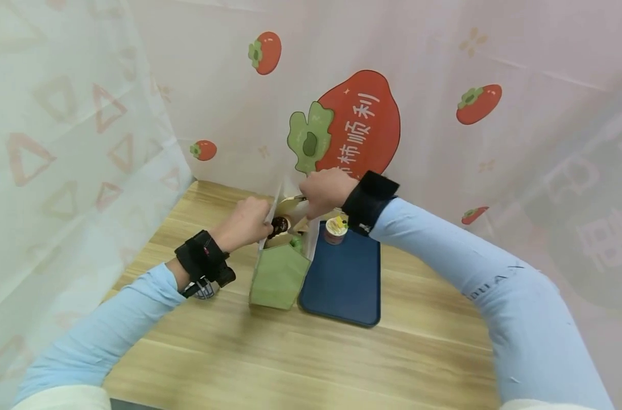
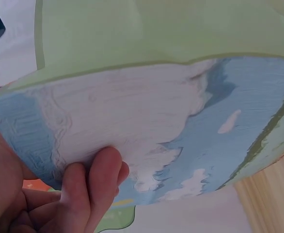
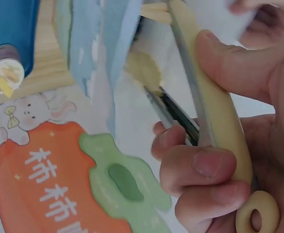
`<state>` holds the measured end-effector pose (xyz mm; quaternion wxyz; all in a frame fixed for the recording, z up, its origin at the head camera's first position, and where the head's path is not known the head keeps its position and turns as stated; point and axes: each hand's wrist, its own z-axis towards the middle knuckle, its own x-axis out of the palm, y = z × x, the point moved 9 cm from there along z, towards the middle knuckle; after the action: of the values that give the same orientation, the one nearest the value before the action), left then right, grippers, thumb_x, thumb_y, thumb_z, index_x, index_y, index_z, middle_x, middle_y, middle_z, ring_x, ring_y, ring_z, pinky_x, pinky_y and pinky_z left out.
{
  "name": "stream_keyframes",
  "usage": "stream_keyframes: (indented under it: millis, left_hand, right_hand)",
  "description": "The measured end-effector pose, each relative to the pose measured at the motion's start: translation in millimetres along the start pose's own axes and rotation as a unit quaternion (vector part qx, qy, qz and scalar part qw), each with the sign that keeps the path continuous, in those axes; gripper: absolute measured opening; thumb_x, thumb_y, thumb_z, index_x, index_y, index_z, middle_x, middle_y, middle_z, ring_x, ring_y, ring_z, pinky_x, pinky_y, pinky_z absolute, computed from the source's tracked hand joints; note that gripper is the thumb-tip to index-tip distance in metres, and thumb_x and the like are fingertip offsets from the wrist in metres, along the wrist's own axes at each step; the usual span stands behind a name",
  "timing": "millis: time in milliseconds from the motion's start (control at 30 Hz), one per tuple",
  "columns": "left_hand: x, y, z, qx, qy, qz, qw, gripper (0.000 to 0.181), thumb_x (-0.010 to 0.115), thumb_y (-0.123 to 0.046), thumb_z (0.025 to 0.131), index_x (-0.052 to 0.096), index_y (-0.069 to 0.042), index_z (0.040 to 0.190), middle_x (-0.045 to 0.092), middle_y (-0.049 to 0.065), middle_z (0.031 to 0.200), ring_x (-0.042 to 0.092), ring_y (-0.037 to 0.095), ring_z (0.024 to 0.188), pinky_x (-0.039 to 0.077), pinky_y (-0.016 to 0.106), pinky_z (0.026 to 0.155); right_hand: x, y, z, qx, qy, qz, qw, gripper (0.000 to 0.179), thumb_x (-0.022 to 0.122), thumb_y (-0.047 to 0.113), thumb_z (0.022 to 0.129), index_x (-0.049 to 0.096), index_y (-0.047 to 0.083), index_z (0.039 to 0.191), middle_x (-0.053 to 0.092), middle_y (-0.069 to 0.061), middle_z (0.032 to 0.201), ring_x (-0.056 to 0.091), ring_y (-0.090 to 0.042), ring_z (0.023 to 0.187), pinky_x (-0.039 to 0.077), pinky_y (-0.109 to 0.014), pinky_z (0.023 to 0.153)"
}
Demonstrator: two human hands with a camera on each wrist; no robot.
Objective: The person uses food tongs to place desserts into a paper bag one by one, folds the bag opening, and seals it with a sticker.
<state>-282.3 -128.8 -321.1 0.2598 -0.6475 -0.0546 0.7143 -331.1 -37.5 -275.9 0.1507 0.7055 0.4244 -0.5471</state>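
Observation:
A paper bag [image 1: 280, 276] stands with its green side toward me and its mouth spread. My left hand [image 1: 246, 222] pinches its left upper edge. In the left wrist view the fingers [image 2: 103, 170] lie on the bag's blue and white painted side. My right hand [image 1: 328, 191] is above the bag's right edge and grips tongs [image 3: 219, 111] with a cream handle, metal arms and a ring at the end. A pale yellow scalloped tong head [image 3: 144, 70] reaches to the bag's mouth. In the bag are a dark brown round item [image 1: 279, 226] and something green [image 1: 296, 244].
A dark blue tray [image 1: 341, 285] lies right beside the bag, with a small cake topped in white and yellow [image 1: 336, 228] at its far end. A small patterned thing [image 1: 205, 291] is partly hidden under my left wrist. A printed curtain [image 1: 423, 51] hangs behind the wooden table [image 1: 229, 353].

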Motion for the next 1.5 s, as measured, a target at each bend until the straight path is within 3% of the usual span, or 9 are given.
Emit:
stream_keyframes:
  millis: [167,367,500,567,667,933,1100,1300,1500]
  left_hand:
    - [-3.1,6.0,-3.6,0.000,-0.003,0.013,0.9999,0.011,0.065,-0.001,0.080,0.059,-0.002,0.071,0.056,0.009,0.065,0.052,0.019,0.057,0.040,0.028,0.053]
    - [-5.8,8.9,-3.6,0.013,-0.006,0.019,0.9997,0.026,0.064,-0.001,0.080,0.047,-0.010,0.062,0.038,0.000,0.060,0.040,0.015,0.055,0.032,0.026,0.051]
    - [-6.0,12.5,-3.8,0.014,-0.006,0.012,0.9998,0.032,0.064,0.000,0.079,0.041,-0.013,0.061,0.036,-0.001,0.060,0.038,0.015,0.054,0.031,0.026,0.051]
    - [-6.4,13.5,-3.7,0.014,-0.007,0.012,0.9998,0.032,0.064,0.000,0.078,0.041,-0.013,0.061,0.037,-0.001,0.060,0.039,0.015,0.054,0.031,0.026,0.050]
    - [-6.3,15.5,-4.4,0.011,-0.005,0.014,0.9998,0.031,0.064,0.000,0.077,0.041,-0.013,0.061,0.038,-0.001,0.060,0.040,0.015,0.053,0.032,0.026,0.050]
    - [-6.5,15.4,-4.9,0.012,-0.003,0.017,0.9998,0.028,0.062,0.000,0.076,0.043,-0.012,0.061,0.038,-0.001,0.060,0.041,0.014,0.053,0.034,0.025,0.048]
    - [-5.8,15.2,-4.6,0.010,-0.005,0.020,0.9997,0.029,0.064,0.000,0.077,0.042,-0.012,0.060,0.035,-0.002,0.061,0.039,0.014,0.054,0.032,0.025,0.048]
    - [-5.3,13.4,-6.0,0.006,-0.002,0.026,0.9996,0.031,0.064,-0.001,0.077,0.041,-0.013,0.060,0.035,-0.002,0.061,0.038,0.014,0.054,0.031,0.025,0.049]
    - [-6.5,11.9,-6.2,0.013,-0.012,0.029,0.9994,0.030,0.063,0.001,0.077,0.042,-0.012,0.060,0.035,-0.002,0.061,0.037,0.014,0.055,0.030,0.026,0.050]
  right_hand:
    - [-14.2,-24.3,-38.9,0.038,-0.001,0.051,0.9980,0.034,0.070,0.040,0.086,0.065,0.012,0.105,0.055,-0.002,0.084,0.051,-0.019,0.075,0.040,-0.032,0.063]
    - [-19.0,-60.0,-89.4,0.014,-0.105,0.183,0.9774,0.039,0.075,0.029,0.087,0.066,0.008,0.118,0.065,-0.006,0.086,0.052,-0.020,0.070,0.039,-0.033,0.065]
    - [2.7,-85.5,-120.5,0.031,-0.164,0.223,0.9604,0.033,0.072,0.026,0.090,0.064,0.004,0.112,0.049,-0.002,0.068,0.041,-0.018,0.060,0.031,-0.034,0.060]
    - [23.1,-97.9,-132.8,0.060,-0.179,0.228,0.9553,0.026,0.072,0.028,0.090,0.062,0.005,0.098,0.035,-0.001,0.061,0.034,-0.018,0.055,0.027,-0.032,0.057]
    - [62.6,-111.0,-142.4,0.098,-0.198,0.243,0.9444,0.028,0.071,0.029,0.091,0.054,0.007,0.085,0.033,0.001,0.061,0.032,-0.016,0.054,0.025,-0.031,0.055]
    - [192.1,-118.3,-122.1,0.164,-0.177,0.344,0.9072,0.028,0.069,0.029,0.091,0.054,0.006,0.084,0.035,0.001,0.064,0.033,-0.014,0.054,0.026,-0.029,0.054]
    - [251.3,-110.1,-93.1,0.214,-0.140,0.371,0.8926,0.032,0.067,0.034,0.090,0.055,0.005,0.084,0.036,0.001,0.064,0.036,-0.015,0.055,0.027,-0.029,0.053]
    - [292.4,-99.3,-64.9,0.256,-0.126,0.385,0.8776,0.035,0.071,0.034,0.088,0.059,0.001,0.090,0.048,-0.004,0.066,0.045,-0.018,0.057,0.032,-0.030,0.053]
    - [306.3,-96.8,-48.3,0.281,-0.127,0.404,0.8616,0.046,0.072,0.032,0.088,0.065,-0.006,0.113,0.066,-0.013,0.079,0.055,-0.021,0.063,0.039,-0.031,0.057]
